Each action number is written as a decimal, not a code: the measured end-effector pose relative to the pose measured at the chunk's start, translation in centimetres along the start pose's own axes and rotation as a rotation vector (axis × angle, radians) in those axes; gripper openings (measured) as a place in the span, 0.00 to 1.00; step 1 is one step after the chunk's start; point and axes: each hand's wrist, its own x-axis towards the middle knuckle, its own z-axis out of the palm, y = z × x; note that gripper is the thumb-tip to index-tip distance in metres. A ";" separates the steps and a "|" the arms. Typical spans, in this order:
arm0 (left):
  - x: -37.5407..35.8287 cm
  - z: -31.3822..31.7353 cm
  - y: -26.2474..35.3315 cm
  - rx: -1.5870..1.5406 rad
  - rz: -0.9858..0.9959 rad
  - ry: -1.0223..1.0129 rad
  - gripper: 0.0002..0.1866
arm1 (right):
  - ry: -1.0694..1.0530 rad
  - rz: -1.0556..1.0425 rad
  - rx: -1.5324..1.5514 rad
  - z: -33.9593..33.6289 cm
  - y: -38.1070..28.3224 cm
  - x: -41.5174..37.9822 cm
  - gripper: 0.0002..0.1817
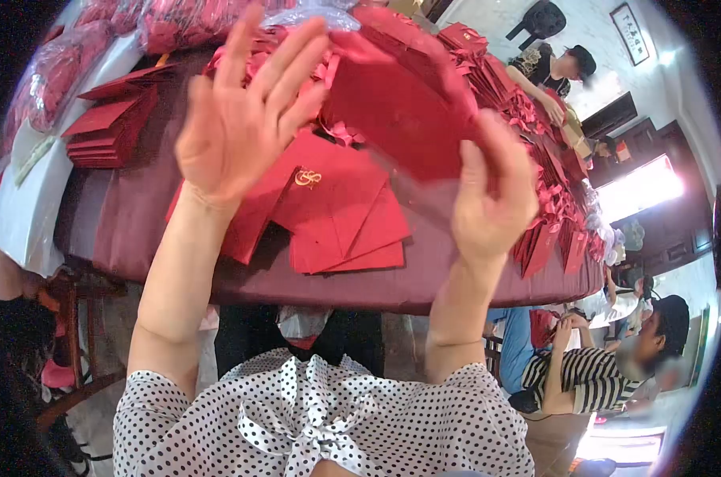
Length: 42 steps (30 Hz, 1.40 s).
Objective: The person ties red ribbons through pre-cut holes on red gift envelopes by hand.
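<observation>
Several red paper gift bags (pixel 340 207) are lying on the maroon tablecloth (pixel 360 290) before us; we are spreading our left hand (pixel 237 127) open, fingers apart, near them, while our right hand (pixel 494 187) is pinching a blurred red bag (pixel 400 119) by its edge, above the table.

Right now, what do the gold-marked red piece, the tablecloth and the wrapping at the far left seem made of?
Gold-marked red piece: probably stiff matte card, given its flat face and crisp edges. Tablecloth: likely smooth fabric, with a soft sheen and draped edge. Wrapping: apparently clear, glossy plastic film, judging by wrinkles and highlights.
</observation>
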 end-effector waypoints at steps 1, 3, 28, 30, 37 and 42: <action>0.7 0.8 0.2 0.062 0.050 0.002 0.32 | 0.014 0.116 0.099 -0.2 -0.7 0.7 0.15; 1.1 0.1 0.2 0.297 0.123 0.151 0.35 | -0.220 0.390 0.202 -0.9 -0.6 2.5 0.12; -1.4 -3.4 -1.8 1.720 -0.846 0.141 0.12 | -0.765 0.195 0.189 11.5 14.0 -7.6 0.11; -1.3 -3.4 -1.8 1.704 -0.893 0.134 0.12 | -0.757 0.262 0.059 11.8 14.4 -8.4 0.08; -1.7 -3.5 -2.4 1.727 -0.794 0.078 0.13 | -0.787 0.582 0.234 8.2 13.9 -8.0 0.08; -1.7 -3.8 -2.2 1.641 -0.787 0.034 0.11 | -0.625 0.517 0.185 8.8 14.0 -8.3 0.08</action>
